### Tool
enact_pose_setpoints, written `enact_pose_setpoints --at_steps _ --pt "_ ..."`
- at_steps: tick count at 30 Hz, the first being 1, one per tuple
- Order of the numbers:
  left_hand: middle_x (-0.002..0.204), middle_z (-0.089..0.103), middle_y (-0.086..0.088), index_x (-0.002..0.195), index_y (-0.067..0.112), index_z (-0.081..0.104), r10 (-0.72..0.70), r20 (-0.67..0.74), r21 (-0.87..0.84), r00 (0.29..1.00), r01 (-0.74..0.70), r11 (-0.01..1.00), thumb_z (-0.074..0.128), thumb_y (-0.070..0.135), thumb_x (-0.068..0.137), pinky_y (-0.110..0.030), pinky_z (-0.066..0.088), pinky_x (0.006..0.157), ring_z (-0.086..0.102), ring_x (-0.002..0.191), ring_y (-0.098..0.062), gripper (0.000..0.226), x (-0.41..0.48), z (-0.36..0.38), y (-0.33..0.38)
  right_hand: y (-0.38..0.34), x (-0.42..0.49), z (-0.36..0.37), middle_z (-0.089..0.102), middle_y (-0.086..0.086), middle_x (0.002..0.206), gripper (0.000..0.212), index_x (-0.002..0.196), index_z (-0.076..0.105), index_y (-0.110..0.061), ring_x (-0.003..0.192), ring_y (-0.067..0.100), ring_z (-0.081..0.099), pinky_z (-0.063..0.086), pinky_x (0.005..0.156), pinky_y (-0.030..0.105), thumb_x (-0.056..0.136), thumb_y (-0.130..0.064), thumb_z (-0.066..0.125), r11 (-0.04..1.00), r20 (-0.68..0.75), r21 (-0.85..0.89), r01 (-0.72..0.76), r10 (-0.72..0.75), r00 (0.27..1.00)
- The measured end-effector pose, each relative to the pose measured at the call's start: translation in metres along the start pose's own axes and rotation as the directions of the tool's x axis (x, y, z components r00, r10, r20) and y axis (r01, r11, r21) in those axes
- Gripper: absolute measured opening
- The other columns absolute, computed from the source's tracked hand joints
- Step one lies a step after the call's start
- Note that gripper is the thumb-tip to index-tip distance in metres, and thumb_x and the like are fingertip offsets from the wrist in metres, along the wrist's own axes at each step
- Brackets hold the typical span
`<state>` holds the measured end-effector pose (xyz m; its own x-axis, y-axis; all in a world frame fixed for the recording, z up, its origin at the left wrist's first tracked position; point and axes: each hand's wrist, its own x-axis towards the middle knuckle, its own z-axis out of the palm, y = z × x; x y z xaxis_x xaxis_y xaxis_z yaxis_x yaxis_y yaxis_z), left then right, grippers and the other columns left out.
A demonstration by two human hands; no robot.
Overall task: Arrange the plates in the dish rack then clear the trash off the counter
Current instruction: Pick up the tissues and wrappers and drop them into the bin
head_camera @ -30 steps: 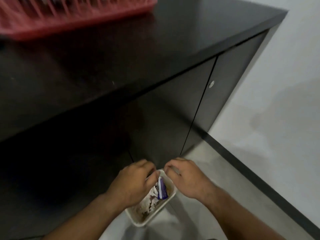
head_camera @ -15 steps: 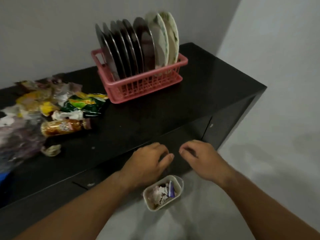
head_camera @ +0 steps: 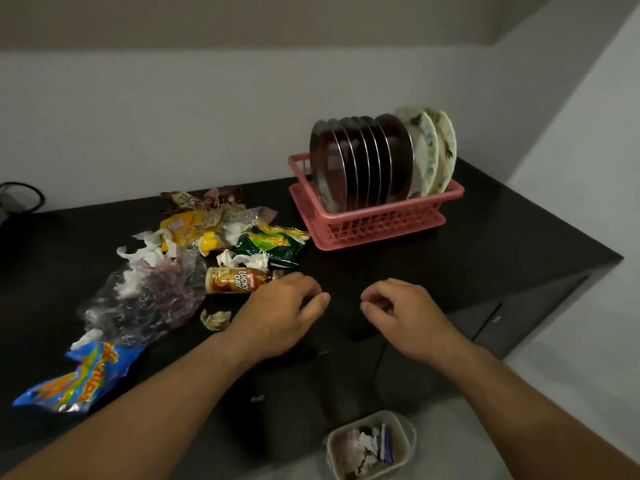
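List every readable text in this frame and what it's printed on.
"LUCKY DAY": on the label of the brown bottle lying on its side on the counter.
Small word beside "LUCKY" on the same label: too blurred to read.
Large orange and yellow letters on the blue wrapper: crumpled, not readable.
Pale label patch on the yellow wrapper: too small to read.
The green packet: no legible text.

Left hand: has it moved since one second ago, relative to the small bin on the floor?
Yes. The left hand has risen from the small bin rim to above the counter, near the bottle.
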<state>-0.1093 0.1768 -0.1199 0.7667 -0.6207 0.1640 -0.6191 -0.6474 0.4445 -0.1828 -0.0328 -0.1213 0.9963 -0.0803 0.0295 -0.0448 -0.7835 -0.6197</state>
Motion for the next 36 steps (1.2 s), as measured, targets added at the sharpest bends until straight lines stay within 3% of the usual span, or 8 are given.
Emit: enact_pose_setpoints --at_steps 4,9,13,20,27,31,36 --pt "0.094 0.056 0.015 0.102 0.028 0.062 0.031 -0.022 0.04 0.999 -0.03 0.999 0.046 0.048 0.095 -0.025 0.048 0.076 0.053 0.085 -0.001 0.027 0.01 -0.035 -0.049 -0.038 0.033 0.023 0.056 -0.017 0.103 0.017 0.11 0.065 -0.033 0.094 0.0 0.058 0.053 0.082 0.023 0.093 -0.031 0.063 0.999 -0.007 -0.008 -0.032 0.032 0.999" --pt "0.095 0.058 0.011 0.101 0.024 0.065 0.017 -0.11 0.041 0.994 -0.012 0.999 0.05 0.044 0.095 -0.028 0.047 0.074 0.056 0.088 -0.008 0.025 0.026 -0.072 -0.118 -0.076 0.078 0.056 0.054 -0.021 0.107 0.024 0.116 0.064 -0.032 0.098 -0.002 0.055 0.047 0.079 0.017 0.092 -0.033 0.064 0.998 -0.021 -0.056 -0.006 0.005 1.0" --pt "0.1 0.063 0.006 0.103 0.023 0.065 -0.004 -0.067 0.091 0.998 0.01 0.996 0.05 0.042 0.094 -0.038 0.053 0.077 0.058 0.089 -0.011 0.026 0.035 -0.091 -0.155 -0.097 0.101 0.085 0.053 -0.016 0.116 0.03 0.12 0.062 -0.03 0.107 0.003 0.052 0.048 0.091 0.025 0.091 -0.034 0.065 0.993 0.038 -0.114 -0.009 0.014 0.999" --pt "0.112 0.063 0.002 0.111 0.023 0.066 0.035 -0.023 0.095 0.999 -0.032 0.995 0.052 0.033 0.096 -0.039 0.052 0.082 0.059 0.099 -0.015 0.023 0.052 -0.096 -0.183 -0.11 0.135 0.119 0.046 -0.006 0.139 0.06 0.142 0.041 -0.027 0.127 0.014 0.042 0.041 0.106 0.038 0.089 -0.037 0.067 0.96 0.16 -0.273 -0.064 0.111 0.981" --pt "0.111 0.062 0.003 0.11 0.025 0.064 0.012 0.016 0.127 1.0 -0.014 0.992 0.052 0.033 0.096 -0.037 0.051 0.083 0.058 0.099 -0.016 0.02 0.06 -0.092 -0.203 -0.112 0.145 0.142 0.048 0.0 0.14 0.061 0.142 0.037 -0.027 0.125 0.02 0.046 0.042 0.104 0.043 0.09 -0.038 0.066 0.913 0.251 -0.402 -0.066 0.179 0.951" --pt "0.114 0.061 0.003 0.113 0.026 0.064 0.001 0.084 0.186 0.996 -0.016 0.982 0.052 0.033 0.095 -0.036 0.051 0.083 0.057 0.102 -0.018 0.023 0.068 -0.09 -0.202 -0.101 0.135 0.117 0.051 -0.008 0.131 0.063 0.14 0.041 -0.031 0.114 0.01 0.052 0.048 0.098 0.032 0.085 -0.037 0.073 0.967 0.293 -0.232 -0.102 0.17 0.941" --pt "0.109 0.061 0.002 0.109 0.025 0.063 0.053 0.239 0.238 0.97 -0.111 0.965 0.055 0.033 0.093 -0.035 0.052 0.079 0.057 0.097 -0.017 0.02 0.088 -0.07 -0.186 -0.088 0.12 0.064 0.054 -0.015 0.113 0.055 0.123 0.051 -0.041 0.092 0.002 0.059 0.047 0.072 0.016 0.076 -0.038 0.081 0.981 0.231 -0.088 -0.172 0.188 0.955"
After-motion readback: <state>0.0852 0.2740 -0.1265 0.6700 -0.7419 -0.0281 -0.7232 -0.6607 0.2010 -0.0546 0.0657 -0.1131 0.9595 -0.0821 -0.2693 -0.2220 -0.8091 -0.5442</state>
